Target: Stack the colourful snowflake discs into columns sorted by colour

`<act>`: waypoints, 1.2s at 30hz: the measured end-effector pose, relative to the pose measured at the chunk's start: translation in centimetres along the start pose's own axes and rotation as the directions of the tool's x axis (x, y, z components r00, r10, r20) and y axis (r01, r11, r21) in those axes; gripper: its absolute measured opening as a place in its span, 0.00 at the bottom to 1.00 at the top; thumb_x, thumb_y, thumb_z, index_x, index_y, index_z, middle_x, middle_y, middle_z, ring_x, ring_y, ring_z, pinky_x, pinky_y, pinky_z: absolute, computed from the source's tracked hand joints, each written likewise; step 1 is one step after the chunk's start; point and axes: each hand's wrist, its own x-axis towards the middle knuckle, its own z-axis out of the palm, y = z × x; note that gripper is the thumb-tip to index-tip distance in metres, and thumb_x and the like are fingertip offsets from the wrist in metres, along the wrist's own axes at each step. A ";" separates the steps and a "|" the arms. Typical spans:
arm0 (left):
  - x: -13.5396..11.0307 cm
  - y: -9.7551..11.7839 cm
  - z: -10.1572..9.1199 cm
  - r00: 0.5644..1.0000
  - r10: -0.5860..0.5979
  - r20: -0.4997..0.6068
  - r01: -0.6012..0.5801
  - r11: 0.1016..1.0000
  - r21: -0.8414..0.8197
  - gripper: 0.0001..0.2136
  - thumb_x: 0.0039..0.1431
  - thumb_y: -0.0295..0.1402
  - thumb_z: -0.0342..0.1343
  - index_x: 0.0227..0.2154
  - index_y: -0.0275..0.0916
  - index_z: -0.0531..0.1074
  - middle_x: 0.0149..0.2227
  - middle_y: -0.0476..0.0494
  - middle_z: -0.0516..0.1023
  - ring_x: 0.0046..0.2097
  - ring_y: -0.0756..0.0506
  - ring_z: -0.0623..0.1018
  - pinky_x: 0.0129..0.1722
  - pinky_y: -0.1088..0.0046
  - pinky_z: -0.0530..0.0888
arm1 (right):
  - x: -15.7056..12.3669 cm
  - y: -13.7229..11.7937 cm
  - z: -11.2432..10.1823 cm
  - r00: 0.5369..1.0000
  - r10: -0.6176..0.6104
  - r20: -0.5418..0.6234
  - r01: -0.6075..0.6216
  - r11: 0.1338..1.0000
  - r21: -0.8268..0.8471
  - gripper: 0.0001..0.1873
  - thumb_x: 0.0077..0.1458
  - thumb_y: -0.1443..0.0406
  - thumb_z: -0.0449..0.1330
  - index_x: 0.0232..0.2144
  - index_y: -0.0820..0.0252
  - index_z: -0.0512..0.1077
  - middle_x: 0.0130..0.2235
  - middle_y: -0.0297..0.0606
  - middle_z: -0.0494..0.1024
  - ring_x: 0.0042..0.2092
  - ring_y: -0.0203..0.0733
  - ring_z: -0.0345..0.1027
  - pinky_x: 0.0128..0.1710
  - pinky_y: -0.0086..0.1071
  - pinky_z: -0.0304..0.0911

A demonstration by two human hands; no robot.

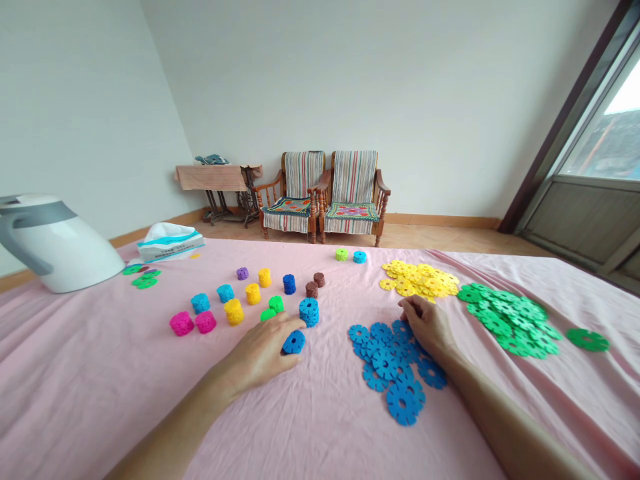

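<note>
Pink sheet (95, 380), two hands among coloured foam discs.
Left hand (253, 357) has its fingers drawn narrow at a short blue stack (294, 343), which tilts at the fingertips; the thumb is hidden, so whether they grip it cannot be told. Just ahead of those fingers stands a taller blue stack (309, 312). Right hand (427, 327) curls narrow, its fingertips (406, 305) at the edge of a loose blue disc pile (387, 363), any hold unclear. Yellow discs (417, 279) lie beyond those fingers, green discs (507, 320) to their right.

bedsheet (90, 380) — plain pink | toothed discs (405, 400) — blue | disc pile (507, 320) — green | disc heap (417, 280) — yellow | chair throws (354, 177) — multicoloured stripes
</note>
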 end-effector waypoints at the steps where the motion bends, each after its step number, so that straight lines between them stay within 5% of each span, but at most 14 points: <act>1: 0.0 0.1 -0.1 1.000 -0.011 0.010 0.011 1.000 0.012 0.17 0.48 0.29 0.52 0.43 0.45 0.69 0.40 0.47 0.72 0.41 0.43 0.72 0.41 0.70 0.68 | 0.0 0.0 0.0 1.000 -0.001 0.000 0.001 1.000 0.002 0.13 0.52 0.56 0.48 0.23 0.56 0.66 0.23 0.34 0.75 0.25 0.40 0.67 0.26 0.31 0.58; 18: -0.1 0.6 -0.2 0.998 -0.010 0.066 0.004 0.996 0.084 0.20 0.52 0.28 0.51 0.49 0.51 0.67 0.40 0.47 0.68 0.41 0.43 0.72 0.39 0.70 0.68 | 0.0 -0.1 -0.1 1.000 -0.016 0.006 0.016 1.000 -0.013 0.13 0.51 0.56 0.48 0.23 0.56 0.66 0.22 0.33 0.74 0.25 0.41 0.67 0.27 0.32 0.58; 36: 0.1 0.6 -0.2 0.995 0.004 0.097 -0.010 0.998 0.060 0.15 0.53 0.27 0.50 0.43 0.47 0.70 0.38 0.47 0.67 0.39 0.45 0.71 0.40 0.70 0.67 | -0.1 -0.2 -0.1 1.000 -0.009 -0.006 0.009 1.000 -0.020 0.12 0.51 0.58 0.49 0.23 0.56 0.66 0.22 0.34 0.74 0.25 0.40 0.67 0.25 0.31 0.57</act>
